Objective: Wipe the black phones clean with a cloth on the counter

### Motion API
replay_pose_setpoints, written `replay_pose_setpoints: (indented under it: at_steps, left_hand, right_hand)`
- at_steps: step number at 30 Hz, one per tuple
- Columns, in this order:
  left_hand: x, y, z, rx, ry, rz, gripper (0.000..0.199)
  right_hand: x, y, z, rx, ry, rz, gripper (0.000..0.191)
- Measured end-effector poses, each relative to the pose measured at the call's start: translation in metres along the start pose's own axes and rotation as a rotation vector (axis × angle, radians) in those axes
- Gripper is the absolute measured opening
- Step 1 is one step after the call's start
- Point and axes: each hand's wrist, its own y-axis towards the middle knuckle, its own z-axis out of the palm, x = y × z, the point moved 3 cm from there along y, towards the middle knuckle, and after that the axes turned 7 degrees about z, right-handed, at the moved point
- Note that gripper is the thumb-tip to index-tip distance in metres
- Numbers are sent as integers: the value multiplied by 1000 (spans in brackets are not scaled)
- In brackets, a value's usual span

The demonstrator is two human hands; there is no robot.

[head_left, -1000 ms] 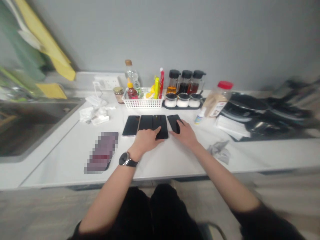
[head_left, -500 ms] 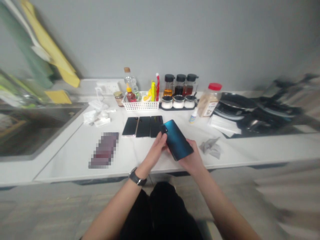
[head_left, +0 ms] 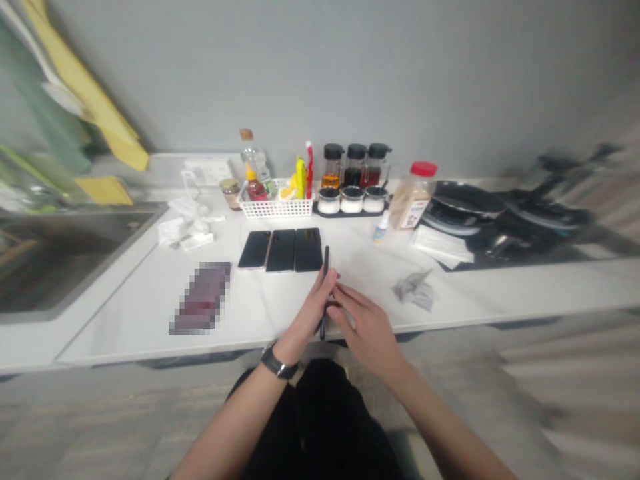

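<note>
My left hand [head_left: 316, 301] is closed around a smartphone [head_left: 326, 257], which stands edge-on above the front of the counter, so only its thin dark side shows. A dark watch sits on the left wrist. My right hand [head_left: 367, 327] is beside the phone's right face, its fingers stretched out with a gap between thumb and forefinger; the fingertips seem to touch the phone. Just beyond lie three dark phones in a row: a left one [head_left: 255, 250], a middle one [head_left: 281, 251] and a right one [head_left: 309, 250].
A pixelated flat item [head_left: 203, 298] lies to the left, a crumpled grey wrapper [head_left: 415, 290] to the right. Behind are a white basket [head_left: 277, 208], spice jars [head_left: 352, 200], a small bottle [head_left: 381, 230] and a red-lidded jar [head_left: 414, 200]. The sink [head_left: 60, 267] is far left, pans [head_left: 465, 203] far right.
The phone has turned from showing its blue back to standing edge-on. My right hand has come off its lower right edge, and its fingers have moved to the phone's side.
</note>
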Motion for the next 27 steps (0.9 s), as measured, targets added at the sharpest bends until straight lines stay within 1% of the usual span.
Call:
replay_pose_setpoints:
  at_steps: [2,3,4,5,7,8,9,10,11,12,13,14,15,17,18,19,20,22,23,25,27]
  left_hand:
    - [-2,-1,0,31,-139,-147,64]
    - [-4,-2,0,37,-233,-205,65]
    - [-6,-2,-1,45,-332,-248,64]
    - [-8,-2,-1,55,-422,-272,61]
    - [-14,1,-5,75,-544,-288,56]
    - [-17,3,-7,84,-569,-297,57]
    - [-21,5,-9,96,-572,-307,60]
    - [-24,9,-11,107,-563,-311,63]
    - [-28,14,-13,121,-548,-311,67]
    - [-33,19,-14,138,-538,-305,69]
    - [-37,25,-15,157,-537,-298,69]
    - [-41,32,-15,182,-544,-293,69]
    - [-44,39,-15,214,-555,-299,67]
    - [-48,53,-13,293,-576,-331,65]
    - [-47,59,-12,322,-587,-356,63]
    - [-46,64,-11,332,-599,-387,60]
    - [-43,69,-10,320,-621,-418,58]
    - [-35,76,-11,237,-685,-443,54]
    - [-31,79,-12,187,-720,-433,53]
    - [-25,82,-15,126,-767,-404,56]
    - [-20,81,-20,130,-762,-430,65]
  right_hand:
    - [1,-1,-6,48,-24,-90,50]
    - [-5,-1,-13,44,-27,-103,47]
    - [-15,-1,-23,5,-51,-100,44]
    - [-30,-1,-35,-58,-86,-73,41]
    - [-68,-3,-62,-286,-298,-9,40]
    - [-88,-6,-74,-381,-397,42,44]
    - [-108,-9,-82,-401,-465,89,52]
    - [-125,-11,-86,-370,-486,125,58]
    - [-137,-13,-87,-309,-477,128,55]
    - [-145,-12,-86,-251,-457,133,51]
    - [-146,-10,-83,-205,-424,135,47]
    - [-143,-4,-80,-181,-381,134,43]
    - [-134,5,-77,-186,-327,131,41]
    - [-109,32,-70,-252,-199,86,39]
    - [-95,49,-65,-312,-135,30,39]
    - [-80,66,-59,-364,-104,-60,39]
    - [-66,82,-51,-378,-103,-168,40]
    - [-47,106,-25,-278,-182,-351,44]
    - [-41,112,-11,-218,-252,-425,47]
    - [-35,108,15,-84,-393,-545,53]
    - [-35,93,29,46,-492,-653,70]
